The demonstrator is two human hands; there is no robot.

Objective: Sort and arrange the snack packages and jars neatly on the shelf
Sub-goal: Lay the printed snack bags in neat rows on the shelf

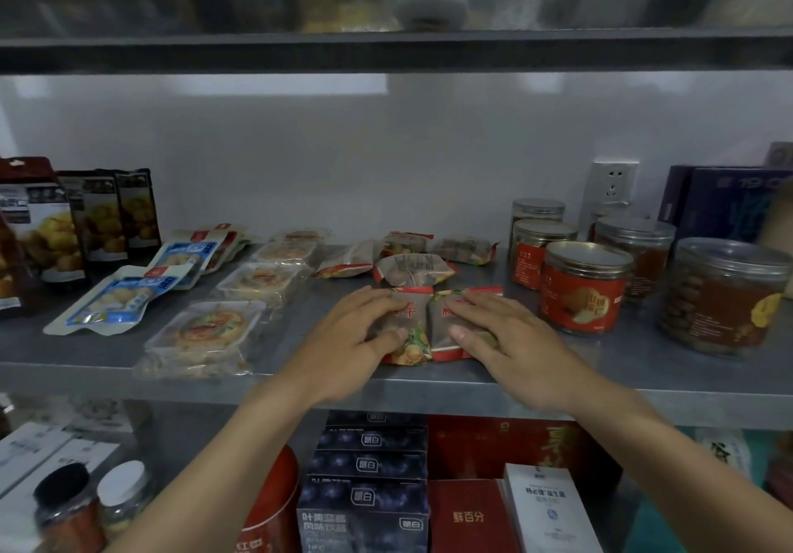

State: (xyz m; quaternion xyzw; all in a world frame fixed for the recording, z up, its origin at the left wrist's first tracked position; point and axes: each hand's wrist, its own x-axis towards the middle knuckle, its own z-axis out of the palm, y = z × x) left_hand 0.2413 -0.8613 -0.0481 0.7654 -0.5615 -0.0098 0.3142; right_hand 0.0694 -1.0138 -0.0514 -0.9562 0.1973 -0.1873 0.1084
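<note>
Both laid flat, unclenched: left hand (360,338) on left packet (414,336), right hand (513,338) on touching right packet (442,323); red jar (585,290) just right.

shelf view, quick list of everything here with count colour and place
shelf: one, grey metal, middle
front nut packets: two, clear with red edges, front centre
nut packets behind: about four, same colours, centre back
tray packs: four, clear, row left of centre
pouches: two, blue and white, left
standing bags: at least three, dark, back left
jars: at least five, clear, right
boxes: at least two, dark blue, back right
socket: one, white, wall
lower boxes: several, dark blue and red, below
left hand: on left front packet
right hand: on right front packet
</note>
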